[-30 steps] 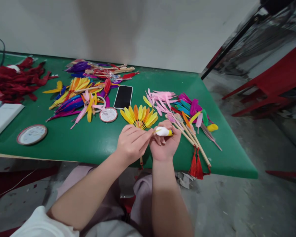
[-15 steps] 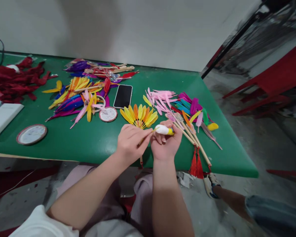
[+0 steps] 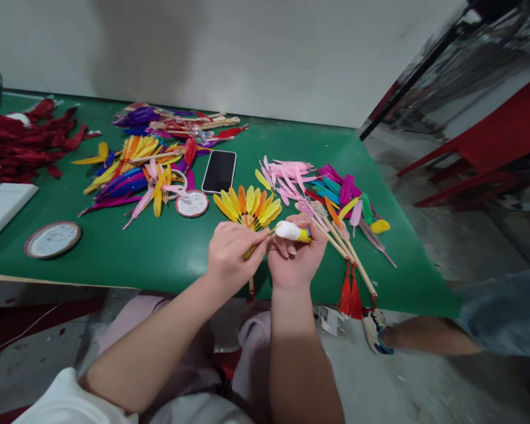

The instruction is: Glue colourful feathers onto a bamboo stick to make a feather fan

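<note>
My right hand (image 3: 297,256) is closed round a small white and yellow glue bottle (image 3: 289,231), its white end pointing left. My left hand (image 3: 235,250) pinches a thin feather (image 3: 249,252), whose yellowish vane shows under the fingers; its quill end meets the white end of the bottle. Just beyond both hands lies a fan of yellow and orange feathers (image 3: 247,205) on the table. Its stick handle (image 3: 251,284) comes out below my left hand, and the middle of it is hidden.
The green table (image 3: 168,253) holds a phone (image 3: 219,171), two round lids (image 3: 192,204), pink feathers (image 3: 287,174), wooden sticks with red tassels (image 3: 355,288), mixed feather bundles (image 3: 128,176) and dark red cloth strips (image 3: 22,144). Another person's leg (image 3: 433,335) is at the right.
My hands stay together, with the bottle shifted very slightly left and the feather's vane turned more into view. The other person's leg at the right has moved closer to the table.
</note>
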A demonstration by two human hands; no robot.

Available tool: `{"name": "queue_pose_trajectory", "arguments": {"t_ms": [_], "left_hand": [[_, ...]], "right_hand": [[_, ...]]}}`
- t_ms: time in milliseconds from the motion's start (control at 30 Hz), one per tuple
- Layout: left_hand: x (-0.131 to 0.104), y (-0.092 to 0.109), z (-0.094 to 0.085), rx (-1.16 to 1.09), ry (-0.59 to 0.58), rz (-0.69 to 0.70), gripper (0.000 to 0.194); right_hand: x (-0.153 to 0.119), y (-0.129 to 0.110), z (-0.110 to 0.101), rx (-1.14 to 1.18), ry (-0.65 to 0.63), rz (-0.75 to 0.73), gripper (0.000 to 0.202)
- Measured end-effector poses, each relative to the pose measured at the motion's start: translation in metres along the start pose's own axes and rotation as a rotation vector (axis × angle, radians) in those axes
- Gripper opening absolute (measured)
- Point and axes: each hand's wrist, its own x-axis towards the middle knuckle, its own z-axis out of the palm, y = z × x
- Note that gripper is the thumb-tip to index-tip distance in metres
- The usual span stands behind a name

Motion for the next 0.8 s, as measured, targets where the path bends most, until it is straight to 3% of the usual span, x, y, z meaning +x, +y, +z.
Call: {"name": "queue_pose_trajectory", "arguments": {"t_ms": [200, 600, 800], "left_hand": [[-0.0009, -0.0006, -0.0037, 0.22, 0.007, 0.128, 0.015], [-0.0042, 0.0004, -0.0027, 0.323, -0.027, 0.101, 0.014], [-0.0023, 0.0005, 0.0001, 0.253, 0.034, -0.023, 0.009]], "right_hand": [[-0.0005, 0.0017, -0.0005, 0.009, -0.005, 0.009, 0.011], [-0.002, 0.0069, 0.0021, -0.016, 0.003, 0.005, 0.011], [-0.0022, 0.0033, 0.0007, 0.042, 0.015, 0.007, 0.009]]}}
